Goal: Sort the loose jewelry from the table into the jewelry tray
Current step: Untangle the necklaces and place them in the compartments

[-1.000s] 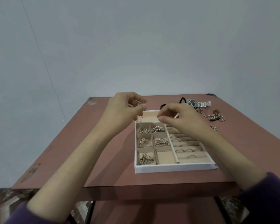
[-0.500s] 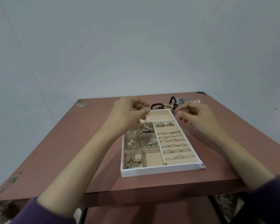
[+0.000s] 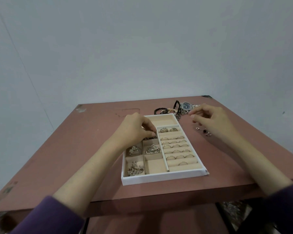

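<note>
The white jewelry tray (image 3: 162,179) with beige lining lies on the reddish table (image 3: 95,149). Its right half holds rows of rings (image 3: 176,146). Silver pieces fill three small left compartments (image 3: 152,148). My left hand (image 3: 135,129) reaches into the upper left compartments, fingertips pinched on a small dark chain piece (image 3: 149,138). My right hand (image 3: 210,119) hovers over the table right of the tray, fingers loosely apart and holding nothing. Loose jewelry lies beyond the tray: a watch (image 3: 186,105), black bracelets (image 3: 161,110), a chain tangle (image 3: 178,116) and small bits (image 3: 204,131).
The tray's wide top compartment (image 3: 162,120) and one small front compartment (image 3: 155,166) hold nothing. The table's front edge runs just below the tray. A grey wall rises behind the table.
My left hand has dropped from above the tray down into the upper left compartments with the chain piece. My right hand let go of it and moved right, toward the loose jewelry.
</note>
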{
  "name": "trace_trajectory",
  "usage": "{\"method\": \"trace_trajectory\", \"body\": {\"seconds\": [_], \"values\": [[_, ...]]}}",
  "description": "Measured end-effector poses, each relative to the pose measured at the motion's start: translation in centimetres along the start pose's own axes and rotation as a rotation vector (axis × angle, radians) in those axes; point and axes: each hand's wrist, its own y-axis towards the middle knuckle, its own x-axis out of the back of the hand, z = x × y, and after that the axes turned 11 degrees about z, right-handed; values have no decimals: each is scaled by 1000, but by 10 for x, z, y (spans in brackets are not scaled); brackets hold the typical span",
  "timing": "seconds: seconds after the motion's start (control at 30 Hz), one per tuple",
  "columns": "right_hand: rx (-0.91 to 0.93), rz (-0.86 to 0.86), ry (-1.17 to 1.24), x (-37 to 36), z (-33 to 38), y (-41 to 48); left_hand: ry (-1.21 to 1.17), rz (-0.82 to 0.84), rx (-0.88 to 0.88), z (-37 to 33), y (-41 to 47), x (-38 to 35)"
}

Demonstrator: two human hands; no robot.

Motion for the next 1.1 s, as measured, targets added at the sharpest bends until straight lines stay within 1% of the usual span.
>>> {"method": "trace_trajectory", "body": {"seconds": [0.13, 0.23, 0.37, 0.47, 0.6, 0.8, 1.1], "values": [[-17, 25, -33, 16, -7, -1, 41, -7, 12, 1, 2, -4], [-44, 46, -213, 27, -13, -2, 94, -23, 24, 0, 4, -6], [-86, 125, -431, 40, -20, -5, 106, -93, 8, -10, 6, -6], [-94, 158, -493, 44, -21, -12, 97, -109, -46, -23, 9, -12], [-54, 153, -587, 37, -27, -12, 79, -118, -126, -42, 12, -27], [-41, 79, -570, 29, -32, -7, 48, -101, -195, -63, 19, -42], [-67, 101, -520, 38, -35, -9, 12, -56, -217, -74, 33, -51]]}}
